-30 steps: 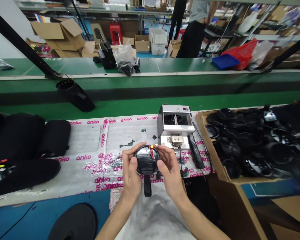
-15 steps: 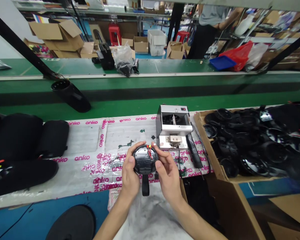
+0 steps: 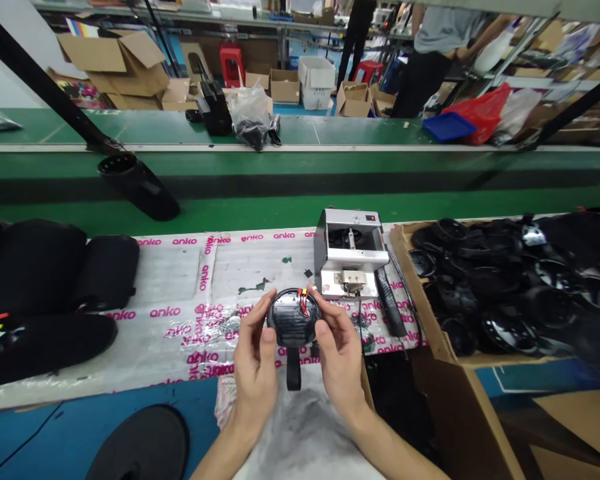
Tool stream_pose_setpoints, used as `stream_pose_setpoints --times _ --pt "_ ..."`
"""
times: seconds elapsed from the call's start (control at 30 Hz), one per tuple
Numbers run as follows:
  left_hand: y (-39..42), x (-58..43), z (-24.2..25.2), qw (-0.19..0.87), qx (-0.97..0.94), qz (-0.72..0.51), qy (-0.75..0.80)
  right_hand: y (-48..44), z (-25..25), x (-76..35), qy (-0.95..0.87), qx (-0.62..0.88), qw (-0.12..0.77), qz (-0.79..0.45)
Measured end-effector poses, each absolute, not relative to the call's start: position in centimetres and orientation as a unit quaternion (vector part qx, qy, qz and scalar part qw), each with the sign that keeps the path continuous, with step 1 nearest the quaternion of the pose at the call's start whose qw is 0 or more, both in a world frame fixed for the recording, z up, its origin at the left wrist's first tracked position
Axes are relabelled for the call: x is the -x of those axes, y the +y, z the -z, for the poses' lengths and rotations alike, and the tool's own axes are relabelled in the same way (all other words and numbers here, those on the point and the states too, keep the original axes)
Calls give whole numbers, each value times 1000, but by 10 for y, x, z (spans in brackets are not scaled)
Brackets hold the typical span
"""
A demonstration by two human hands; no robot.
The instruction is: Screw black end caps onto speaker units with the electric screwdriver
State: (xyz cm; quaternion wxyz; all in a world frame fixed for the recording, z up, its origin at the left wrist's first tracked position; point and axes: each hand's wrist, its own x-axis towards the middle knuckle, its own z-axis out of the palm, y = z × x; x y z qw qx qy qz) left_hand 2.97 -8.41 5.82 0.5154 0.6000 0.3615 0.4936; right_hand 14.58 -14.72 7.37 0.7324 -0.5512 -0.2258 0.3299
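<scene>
Between my hands, over the workbench, is a round black plastic part [image 3: 294, 327] with red wires and a small yellow connector at its top edge. A short black strap [image 3: 293, 370] hangs from its lower side. My left hand [image 3: 255, 367] is curled at the part's left rim, thumb and fingertips against it. On the opposite rim, my right hand [image 3: 341, 353] grips with the thumb in front and the fingers behind. A silver machine [image 3: 353, 257] with a red switch stands just beyond my right fingers.
Right of the machine, a cardboard box [image 3: 433, 320] is full of black round parts. Black padded cylinders [image 3: 35, 267] lie at the left. A black tube [image 3: 139, 188] leans by the green conveyor bench [image 3: 230, 200]. A round black stool [image 3: 140, 443] stands below left.
My left hand has shifted slightly left and its thumb has moved lower along the rim. The part stays between my hands. The view has tilted a little.
</scene>
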Motion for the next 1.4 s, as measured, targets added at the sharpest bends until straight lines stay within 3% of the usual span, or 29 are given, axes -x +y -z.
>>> stream_pose_setpoints --times 0.37,0.6,0.9,1.13,1.4 --pt "-36 -34 -79 598 -610 -392 341 -145 -70 -147 -216 544 742 -327" --pt "-8 -55 -86 722 -589 -315 179 -143 -65 -144 -223 551 748 -295" --pt "-15 -54 -89 689 -621 -296 227 -167 -48 -190 -429 570 620 -327" --pt "-16 -53 -89 685 -618 -304 237 -162 -46 -184 -402 591 638 -286" --pt "-12 -48 -80 673 -644 -290 219 -154 -61 -197 -339 572 648 -372"
